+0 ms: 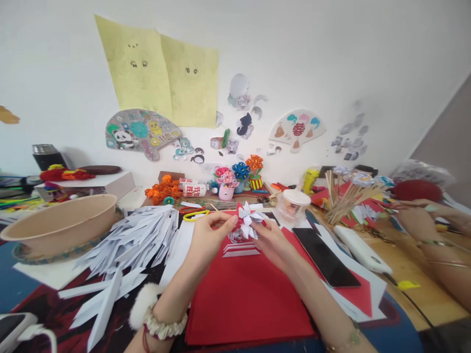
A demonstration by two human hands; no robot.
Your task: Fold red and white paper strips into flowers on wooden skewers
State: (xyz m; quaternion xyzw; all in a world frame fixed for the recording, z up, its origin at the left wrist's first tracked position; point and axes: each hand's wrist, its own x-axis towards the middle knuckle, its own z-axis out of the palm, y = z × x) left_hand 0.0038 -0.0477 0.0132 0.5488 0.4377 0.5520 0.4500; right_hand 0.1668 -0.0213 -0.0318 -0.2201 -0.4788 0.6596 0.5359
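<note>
Folded paper piece [248, 221] located between the two hands, over the far end of the red sheets [250, 299]. Left hand [214, 226]: fingers curled, thumb and forefinger pinching the piece's left edge. Right hand [271, 241]: partly closed, fingers gripping its right side. Count: one piece, one phone [326, 257], one basin [61, 225], three small flower pots [225, 190]; white strips [136, 240] overlapping, uncountable. Piece: spiky, white pointed petals, some red.

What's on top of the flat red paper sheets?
Thin white paper strips lie on the red paper sheets. What's behind the spiky white-and-red paper piece in the left hand and right hand is covered.
</note>
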